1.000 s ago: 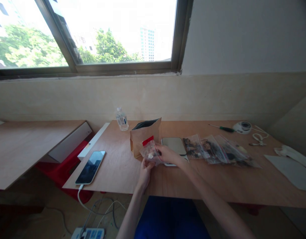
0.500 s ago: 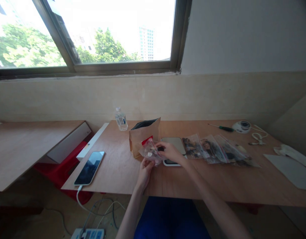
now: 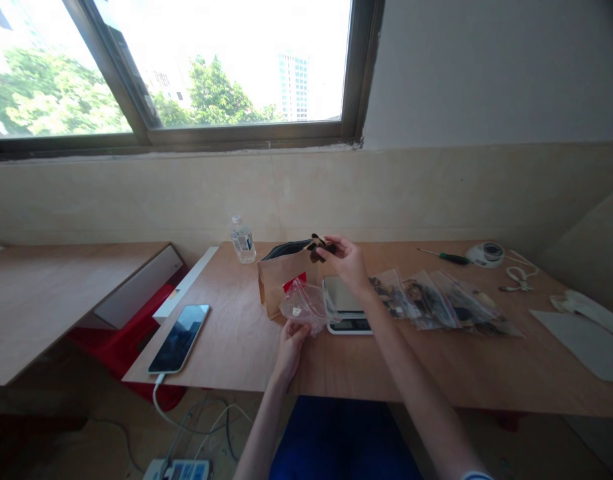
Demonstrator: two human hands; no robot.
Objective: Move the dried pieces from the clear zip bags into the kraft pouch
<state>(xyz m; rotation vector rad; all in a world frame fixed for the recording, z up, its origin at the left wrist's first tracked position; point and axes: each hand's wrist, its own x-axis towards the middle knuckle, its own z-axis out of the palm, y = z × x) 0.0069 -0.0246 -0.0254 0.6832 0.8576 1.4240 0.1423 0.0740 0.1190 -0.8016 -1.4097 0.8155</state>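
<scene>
My left hand pinches the lower edge of a clear zip-lock bag, which has a red strip at the top and a small white label. Above it, my right hand holds a small cluster of dark brown and tan pieces between its fingertips; their exact kind I cannot make out. This cluster is close to the right end of the open mouth of a brown paper bag, which stands upright behind the plastic bag. A white digital scale with a metal plate lies partly under my right forearm.
Right of the scale lie several filled zip-lock bags. Farther right are a green-handled screwdriver, a white dome camera with its cable, and a white cloth. A water bottle and a charging phone are on the left.
My right hand has lifted away from the plastic bag, up and to the right, with the dark brown pieces in its fingers. My left hand stays in place on the bag.
</scene>
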